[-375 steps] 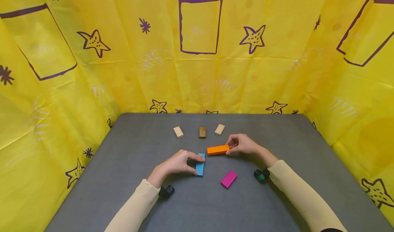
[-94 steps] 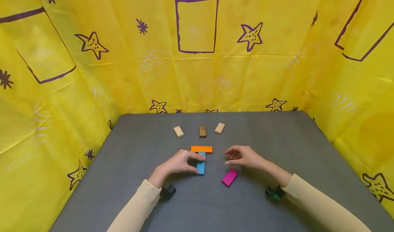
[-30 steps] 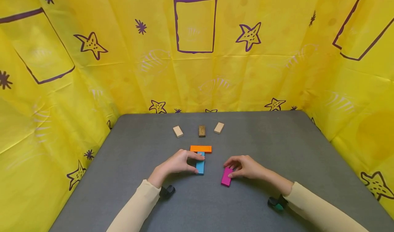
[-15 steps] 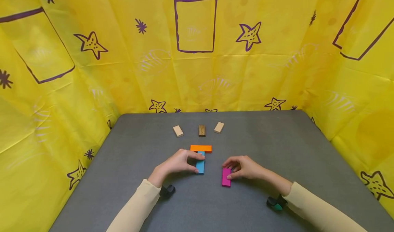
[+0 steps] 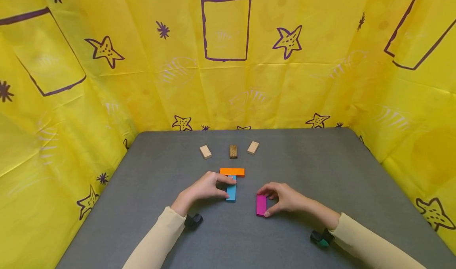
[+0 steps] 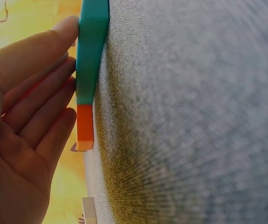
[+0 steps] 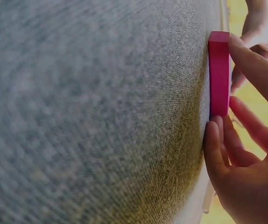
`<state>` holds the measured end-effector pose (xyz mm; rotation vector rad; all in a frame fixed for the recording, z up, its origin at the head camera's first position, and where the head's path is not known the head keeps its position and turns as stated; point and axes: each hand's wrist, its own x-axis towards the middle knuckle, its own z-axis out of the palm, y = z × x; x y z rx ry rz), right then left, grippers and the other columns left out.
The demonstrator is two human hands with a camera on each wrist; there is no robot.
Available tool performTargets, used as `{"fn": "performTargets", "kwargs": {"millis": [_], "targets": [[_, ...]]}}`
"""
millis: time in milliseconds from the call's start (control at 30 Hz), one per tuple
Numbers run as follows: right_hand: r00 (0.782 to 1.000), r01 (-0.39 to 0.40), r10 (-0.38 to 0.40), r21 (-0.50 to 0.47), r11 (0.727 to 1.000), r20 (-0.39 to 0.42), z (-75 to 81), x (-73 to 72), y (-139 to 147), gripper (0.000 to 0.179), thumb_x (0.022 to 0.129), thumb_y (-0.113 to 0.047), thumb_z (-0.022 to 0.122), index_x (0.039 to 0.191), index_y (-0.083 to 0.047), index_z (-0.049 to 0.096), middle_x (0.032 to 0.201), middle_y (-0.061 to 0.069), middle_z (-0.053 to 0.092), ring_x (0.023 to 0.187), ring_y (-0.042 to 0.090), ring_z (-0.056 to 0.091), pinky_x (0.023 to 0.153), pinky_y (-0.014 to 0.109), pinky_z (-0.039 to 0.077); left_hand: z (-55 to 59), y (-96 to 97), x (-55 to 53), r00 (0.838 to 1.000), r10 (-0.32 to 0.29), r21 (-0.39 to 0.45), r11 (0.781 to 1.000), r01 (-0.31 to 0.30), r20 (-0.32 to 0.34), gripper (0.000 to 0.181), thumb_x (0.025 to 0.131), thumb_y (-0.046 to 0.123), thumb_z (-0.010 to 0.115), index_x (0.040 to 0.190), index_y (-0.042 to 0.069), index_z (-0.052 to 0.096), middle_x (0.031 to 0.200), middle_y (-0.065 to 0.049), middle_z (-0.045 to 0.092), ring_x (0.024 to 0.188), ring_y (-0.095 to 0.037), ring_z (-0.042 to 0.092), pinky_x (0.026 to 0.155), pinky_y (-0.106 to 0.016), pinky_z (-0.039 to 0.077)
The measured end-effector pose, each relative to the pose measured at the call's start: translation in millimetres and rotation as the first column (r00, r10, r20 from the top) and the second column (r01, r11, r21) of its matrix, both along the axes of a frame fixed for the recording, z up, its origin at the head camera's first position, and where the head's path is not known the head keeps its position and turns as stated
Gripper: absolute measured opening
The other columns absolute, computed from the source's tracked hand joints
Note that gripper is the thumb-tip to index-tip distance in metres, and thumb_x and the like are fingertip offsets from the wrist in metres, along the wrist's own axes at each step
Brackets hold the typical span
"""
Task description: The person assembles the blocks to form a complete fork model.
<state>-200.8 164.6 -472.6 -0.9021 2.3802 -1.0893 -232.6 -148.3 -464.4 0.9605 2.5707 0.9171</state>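
On the grey tabletop lies a blue wooden block (image 5: pixel 231 193), its far end against the middle of an orange block (image 5: pixel 232 172) set crosswise; together they make a T shape. My left hand (image 5: pixel 203 189) rests its thumb and fingertips on the blue block's upper edge, as the left wrist view shows from the side. To the right is a magenta block (image 5: pixel 261 205), lying flat and roughly parallel to the blue one. My right hand (image 5: pixel 285 197) spans it end to end, thumb at the near end, fingers at the far end (image 7: pixel 219 74).
Behind the orange block stand two pale wood blocks (image 5: pixel 205 152) (image 5: pixel 253 147) with a dark brown block (image 5: pixel 233 151) between them. A yellow patterned cloth (image 5: pixel 228 94) rises along the back and sides of the grey table (image 5: pixel 228 237).
The orange block was set down across the blue block's far end and released. My right hand then took the magenta block and turned it straight; its thumb has slid to the near end.
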Motion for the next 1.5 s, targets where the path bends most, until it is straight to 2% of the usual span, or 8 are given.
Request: {"fn": "performTargets", "kwargs": {"millis": [433, 767, 1067, 1500], "targets": [[0.995, -0.047, 0.049, 0.026, 0.999, -0.082, -5.1, -1.4, -1, 0.065, 0.066, -0.041, 0.085, 0.122, -0.02, 0.059, 0.114, -0.007, 0.059, 0.101, 0.01, 0.056, 0.089, 0.026, 0.051, -2.6, -0.5, -3.5, 1.0, 0.023, -0.005, 1.0, -0.023, 0.004, 0.045, 0.075, 0.027, 0.081, 0.119, 0.023, 0.069, 0.116, 0.015, 0.066, 0.112, -0.005, 0.059, 0.099, -0.03, 0.046], [0.998, -0.038, 0.039, 0.038, 0.999, -0.041, -4.2, -2.4, -3, 0.063, 0.067, -0.038, 0.085, 0.122, -0.02, 0.058, 0.115, -0.008, 0.058, 0.103, 0.011, 0.056, 0.089, 0.026, 0.051, -4.9, -1.1, -5.0, 1.0, 0.022, -0.001, 1.0, -0.022, -0.004, 0.045, 0.075, 0.028, 0.081, 0.118, 0.024, 0.069, 0.114, 0.016, 0.067, 0.112, -0.004, 0.059, 0.099, -0.03, 0.047], [0.997, -0.051, 0.053, 0.047, 0.998, -0.056, -3.2, -3.4, -3, 0.062, 0.069, -0.038, 0.084, 0.122, -0.021, 0.059, 0.113, -0.008, 0.058, 0.101, 0.011, 0.056, 0.088, 0.025, 0.051, -4.5, -1.5, -4.5, 1.0, 0.022, 0.008, 1.0, -0.022, 0.006, 0.045, 0.075, 0.028, 0.08, 0.119, 0.024, 0.068, 0.115, 0.016, 0.066, 0.113, -0.005, 0.058, 0.099, -0.031, 0.046], [0.998, -0.05, 0.052, 0.047, 0.998, -0.039, 8.5, -5.9, -12, 0.059, 0.07, -0.034, 0.084, 0.121, -0.014, 0.062, 0.113, -0.005, 0.06, 0.102, 0.012, 0.061, 0.091, 0.027, 0.052, -4.4, -1.2, -5.6, 1.0, 0.016, 0.009, 1.0, -0.016, -0.012, 0.045, 0.075, 0.029, 0.081, 0.118, 0.024, 0.069, 0.114, 0.017, 0.066, 0.113, -0.004, 0.058, 0.099, -0.03, 0.046]]}}
